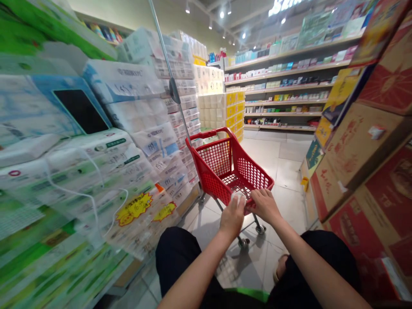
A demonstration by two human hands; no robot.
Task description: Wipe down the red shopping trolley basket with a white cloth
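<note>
A small red shopping cart [209,176] on metal legs with wheels stands on the tiled floor in front of my knees. My left hand [232,216] is closed on a white wipe or tissue [238,195], which it presses at the cart's near rim. Just to its right, my right hand [265,205] has its fingers wrapped over the same red rim. A thin metal pole [165,56] with a dark clamp rises from the cart's far left corner. The basket shows no goods inside.
Stacked tissue packs [144,120] line the left side, with a dark-screened device [82,110] and a white cable on them. Cardboard boxes [363,141] rise close on the right. Stocked shelves [283,92] stand behind a tiled aisle [273,150].
</note>
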